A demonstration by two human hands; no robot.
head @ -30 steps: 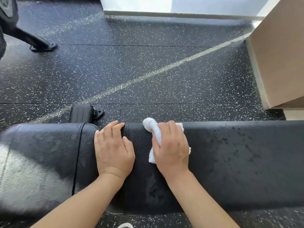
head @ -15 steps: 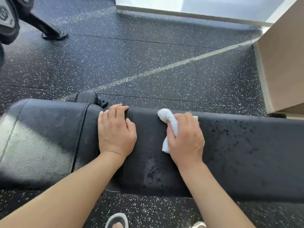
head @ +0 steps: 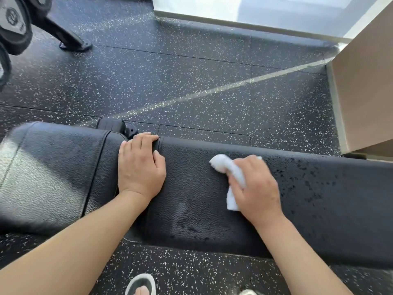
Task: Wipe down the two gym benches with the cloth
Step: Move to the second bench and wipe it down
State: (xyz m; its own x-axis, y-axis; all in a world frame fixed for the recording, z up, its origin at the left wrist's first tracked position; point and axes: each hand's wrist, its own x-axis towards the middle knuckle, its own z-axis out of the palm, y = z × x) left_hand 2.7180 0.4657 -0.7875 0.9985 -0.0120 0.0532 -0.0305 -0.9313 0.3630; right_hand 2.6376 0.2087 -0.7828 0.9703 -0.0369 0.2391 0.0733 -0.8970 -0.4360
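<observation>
Right hand (head: 257, 186) clamped on crumpled white cloth (head: 232, 177), pressing black padded leather tabletop (head: 319, 199); left hand (head: 140, 165) flat, fingers straight, resting on pad seam.

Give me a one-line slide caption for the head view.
Right hand presses white cloth on droplet-speckled black bench pad; left hand braces.

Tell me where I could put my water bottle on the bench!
The free patches: the sunlit seat pad, left of the left hand, and the long pad right of the right hand, though that part is speckled with wet droplets. The middle is crowded: the left hand rests on the pad gap, the right grips the white cloth.
</observation>
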